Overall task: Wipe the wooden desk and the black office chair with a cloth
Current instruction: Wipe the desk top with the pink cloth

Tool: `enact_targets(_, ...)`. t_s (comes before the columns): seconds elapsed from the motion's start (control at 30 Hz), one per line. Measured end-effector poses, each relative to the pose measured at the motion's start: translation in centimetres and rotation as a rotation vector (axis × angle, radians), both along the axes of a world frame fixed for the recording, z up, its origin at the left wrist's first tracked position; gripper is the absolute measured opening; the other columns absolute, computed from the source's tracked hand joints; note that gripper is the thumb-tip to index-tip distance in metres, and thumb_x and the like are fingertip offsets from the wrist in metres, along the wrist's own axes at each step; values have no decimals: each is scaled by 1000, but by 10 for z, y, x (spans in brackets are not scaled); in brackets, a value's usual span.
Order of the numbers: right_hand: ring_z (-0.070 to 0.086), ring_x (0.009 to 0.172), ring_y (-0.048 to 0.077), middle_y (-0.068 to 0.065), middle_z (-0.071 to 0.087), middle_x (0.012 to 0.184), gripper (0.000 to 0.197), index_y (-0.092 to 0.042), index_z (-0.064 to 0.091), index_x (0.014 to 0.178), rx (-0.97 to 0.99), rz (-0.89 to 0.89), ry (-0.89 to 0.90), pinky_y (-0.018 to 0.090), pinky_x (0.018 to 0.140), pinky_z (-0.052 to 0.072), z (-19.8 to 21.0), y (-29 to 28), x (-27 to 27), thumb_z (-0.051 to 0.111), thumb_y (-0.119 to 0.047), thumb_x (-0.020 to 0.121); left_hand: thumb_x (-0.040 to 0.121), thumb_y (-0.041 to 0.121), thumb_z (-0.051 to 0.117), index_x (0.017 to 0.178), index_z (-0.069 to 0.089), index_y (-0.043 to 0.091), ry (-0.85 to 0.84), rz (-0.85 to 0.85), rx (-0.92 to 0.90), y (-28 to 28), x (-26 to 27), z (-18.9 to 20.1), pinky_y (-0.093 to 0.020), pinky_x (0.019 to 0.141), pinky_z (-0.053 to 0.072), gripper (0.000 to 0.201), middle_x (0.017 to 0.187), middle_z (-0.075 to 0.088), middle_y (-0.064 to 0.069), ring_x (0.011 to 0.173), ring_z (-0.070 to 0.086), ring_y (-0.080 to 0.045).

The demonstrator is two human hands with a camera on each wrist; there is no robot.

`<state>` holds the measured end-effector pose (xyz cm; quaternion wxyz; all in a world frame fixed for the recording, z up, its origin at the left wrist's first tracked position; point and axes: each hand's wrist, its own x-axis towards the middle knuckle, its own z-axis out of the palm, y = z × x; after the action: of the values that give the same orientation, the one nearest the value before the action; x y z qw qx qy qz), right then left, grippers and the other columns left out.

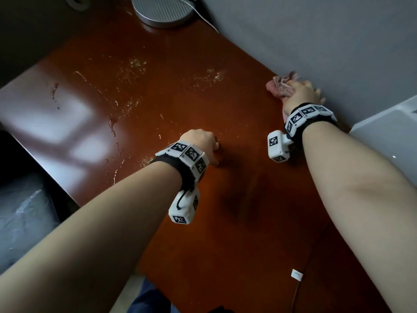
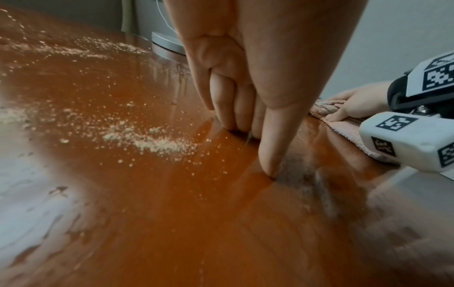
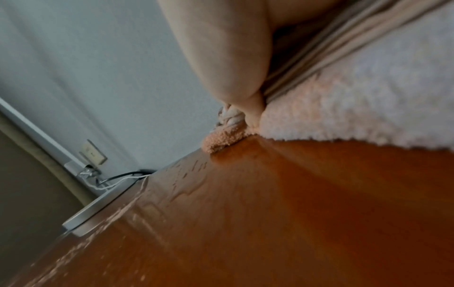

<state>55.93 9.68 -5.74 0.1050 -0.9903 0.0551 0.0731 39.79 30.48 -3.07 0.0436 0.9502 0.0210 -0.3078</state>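
My right hand grips a bunched pink cloth and holds it down on the reddish wooden desk, tight against the grey wall. The right wrist view has the thumb lying over the fluffy cloth on the desk. My left hand is propped mid-desk, holding nothing. Its fingers point down, with the tips touching the desk. The right hand and cloth lie behind them. Pale crumbs are scattered left of the left hand.
More crumbs and water drops lie on the desk's far and left parts. A round silver base with a white cable stands at the far end. A white box sits by the wall, right. A small white plug lies near me.
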Motion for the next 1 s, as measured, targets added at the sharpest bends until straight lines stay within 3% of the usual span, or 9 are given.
enact_targets(0.1,35,125,32,-2,38,142,44,-38,49,132,-3,137,-5,43,103,28,4,18,-15,58,-28,90,84,51,63,123,58,20,5,-18,-8,1,-2,2,-19,44,30,50,69,47,4,58,43,-7)
enact_targets(0.17,36,121,32,-4,39,141,42,-39,51,129,1,240,-17,43,101,31,6,32,-31,58,-27,89,85,50,62,124,58,21,16,-13,-18,1,-2,4,-19,45,31,49,70,48,4,59,43,-7)
enact_targets(0.3,36,119,28,-8,38,142,47,-41,52,128,-6,388,0,42,99,28,6,48,-70,58,-21,86,90,49,55,134,50,26,14,-26,-9,1,-8,9,-23,52,36,50,78,48,3,70,48,-13)
enact_targets(0.43,35,119,26,-11,39,142,50,-42,54,127,3,505,31,40,97,26,7,40,-112,58,-18,83,94,46,49,145,33,25,1,-68,19,0,-16,3,-29,66,42,58,117,57,-5,99,55,-22)
enact_targets(0.5,36,117,26,-12,41,139,49,-42,57,124,7,558,26,39,95,26,7,33,-134,59,-17,81,96,44,46,150,21,23,7,-111,27,-2,-19,1,-34,81,46,63,140,46,-6,118,51,-25)
enact_targets(0.57,38,115,26,-12,44,137,49,-41,60,120,2,616,26,39,92,26,4,24,-151,62,-16,78,99,39,41,152,13,20,-3,-162,20,-2,-23,-1,-36,107,34,63,156,22,-4,136,34,-24)
enact_targets(0.67,39,114,27,-9,47,137,51,-38,62,119,7,678,26,40,89,27,3,15,-161,63,-12,76,101,36,36,152,10,18,-35,-178,-27,1,-26,-7,-34,118,12,60,160,4,-2,144,19,-19)
enact_targets(0.77,39,115,28,-8,45,138,50,-39,61,120,-17,661,23,43,91,29,4,19,-154,62,-12,77,100,36,36,152,9,18,-46,-177,-35,1,-29,-10,-35,119,9,61,160,3,-2,145,16,-17)
enact_targets(1.0,36,120,30,-7,39,142,43,-38,56,127,30,339,9,46,100,28,5,53,-92,60,-21,87,101,35,35,153,6,17,-35,-160,-26,-1,-33,-11,-35,118,5,62,160,-1,-2,146,9,-17)
